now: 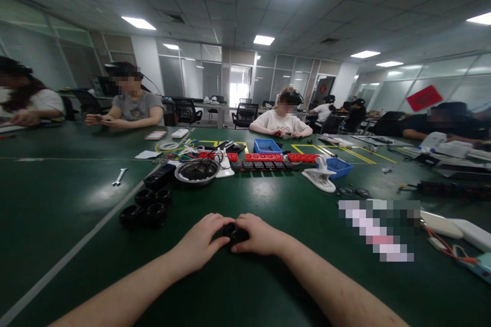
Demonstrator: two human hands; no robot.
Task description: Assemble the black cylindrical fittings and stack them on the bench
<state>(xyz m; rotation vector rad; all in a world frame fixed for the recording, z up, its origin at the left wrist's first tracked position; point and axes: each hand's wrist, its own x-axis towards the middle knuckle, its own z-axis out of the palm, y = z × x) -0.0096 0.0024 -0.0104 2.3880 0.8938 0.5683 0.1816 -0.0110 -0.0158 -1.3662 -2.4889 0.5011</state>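
Close to the table's near side, my left hand (201, 240) and my right hand (259, 235) meet around a small black round part (230, 231) with a hole in its top. Thumb and fingers of my left hand close on its left side. My right hand wraps the other side, and its fingers hide much of the part. Left of my hands stands a cluster of several glossy black round parts (148, 209), similar in look. Beyond that lie a black box-shaped device (159, 176) and a metal bowl (177, 176) with dark contents.
A wrench (120, 177) lies at the left. Across the middle run red trays (264, 157), blue bins (267, 146) and a white clip-like stand (320, 176). White cases (441, 224) and wires are at the right. Other people sit around the green table (268, 209).
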